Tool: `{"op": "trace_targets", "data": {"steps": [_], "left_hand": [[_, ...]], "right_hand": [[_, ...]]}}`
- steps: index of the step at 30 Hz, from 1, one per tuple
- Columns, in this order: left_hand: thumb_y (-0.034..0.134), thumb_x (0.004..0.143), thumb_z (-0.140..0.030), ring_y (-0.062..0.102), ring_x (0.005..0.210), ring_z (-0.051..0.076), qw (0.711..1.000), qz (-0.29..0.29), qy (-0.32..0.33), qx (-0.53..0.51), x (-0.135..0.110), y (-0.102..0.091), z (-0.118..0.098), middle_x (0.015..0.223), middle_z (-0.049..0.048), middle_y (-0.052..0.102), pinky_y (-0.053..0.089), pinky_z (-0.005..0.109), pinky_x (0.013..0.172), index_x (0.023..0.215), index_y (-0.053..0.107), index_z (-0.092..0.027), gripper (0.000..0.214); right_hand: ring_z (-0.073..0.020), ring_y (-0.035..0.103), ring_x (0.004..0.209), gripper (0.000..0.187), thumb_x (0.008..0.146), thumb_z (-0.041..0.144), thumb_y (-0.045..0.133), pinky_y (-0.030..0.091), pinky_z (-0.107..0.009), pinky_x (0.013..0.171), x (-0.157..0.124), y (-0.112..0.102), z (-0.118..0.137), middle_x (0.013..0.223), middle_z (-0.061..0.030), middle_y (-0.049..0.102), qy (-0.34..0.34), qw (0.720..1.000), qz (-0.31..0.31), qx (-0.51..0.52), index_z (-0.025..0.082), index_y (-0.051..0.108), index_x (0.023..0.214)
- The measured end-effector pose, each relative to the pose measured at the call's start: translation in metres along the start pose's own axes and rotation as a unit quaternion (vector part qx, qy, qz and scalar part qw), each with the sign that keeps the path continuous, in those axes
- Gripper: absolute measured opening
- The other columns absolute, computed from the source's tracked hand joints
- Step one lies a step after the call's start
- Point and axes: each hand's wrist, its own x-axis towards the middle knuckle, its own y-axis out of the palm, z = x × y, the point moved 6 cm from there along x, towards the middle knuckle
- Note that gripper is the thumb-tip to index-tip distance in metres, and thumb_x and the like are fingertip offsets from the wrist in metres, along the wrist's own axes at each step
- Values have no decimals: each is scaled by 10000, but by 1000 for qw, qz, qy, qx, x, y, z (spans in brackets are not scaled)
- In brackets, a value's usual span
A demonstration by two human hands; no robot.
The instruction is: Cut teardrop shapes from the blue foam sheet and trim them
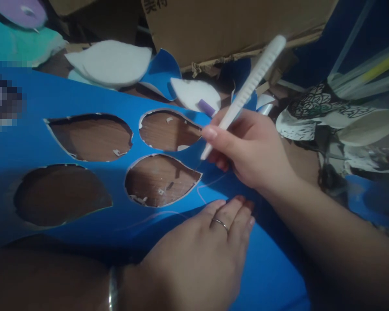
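My right hand point(256, 151) grips a slim white craft knife point(246, 93) with a ribbed handle. Its tip points down at the blue foam board point(269, 263), close to the right-hand leaf-shaped holes; whether it touches cannot be made out. Flat on the board below lies my left hand point(204, 242), fingers stretched out, a ring on one finger. Several leaf-shaped openings are cut through the board, with brown wood grain and small white scraps showing inside. Faint curved lines are drawn on the blue surface beside my left hand.
Behind the board lie white leaf-shaped foam pieces point(113, 62), a curled blue piece point(164, 71) and a small purple stick point(206, 107). A cardboard box point(233, 30) stands at the back. Patterned paper pieces point(320, 103) and other clutter sit at the right.
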Motion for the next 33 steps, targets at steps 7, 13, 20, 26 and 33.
{"op": "trace_targets", "data": {"steps": [7,13,20,26,33], "left_hand": [[306,913,-198,480,1231,154,1000,10,-1,-8,0,-2,0,1352,47,512,403,274,958,1291,516,-159,433],[287,904,-182,474,1233,136,1000,15,-8,-12,2,-1,0,1354,37,514,404,261,966,1282,530,-174,449],[298,898,-178,472,1237,143,1000,13,-8,-5,0,-3,0,1353,34,515,410,260,960,1280,532,-171,448],[285,906,-193,458,1251,144,1000,19,-6,-10,1,-2,-1,1368,37,497,410,261,971,1291,520,-170,452],[246,906,-168,449,1259,141,1000,21,-10,-18,1,-1,-1,1371,32,496,394,264,980,1298,510,-167,472]], "right_hand": [[-66,502,388,232,782,359,651,405,-173,336,-13,-8,-5,502,47,564,25,999,22,26,192,547,658],[-67,497,370,181,750,268,687,383,-163,304,-15,-5,-6,491,61,585,25,999,28,27,199,549,655],[-62,499,367,172,751,252,689,389,-159,306,-16,-4,-3,494,63,594,21,999,36,17,200,555,656],[-67,493,354,169,726,236,711,398,-162,294,-14,-6,-5,479,71,584,20,999,29,10,209,562,650],[-58,495,348,174,738,242,697,393,-142,296,-14,-5,-5,452,76,570,26,999,29,7,200,559,640]]}}
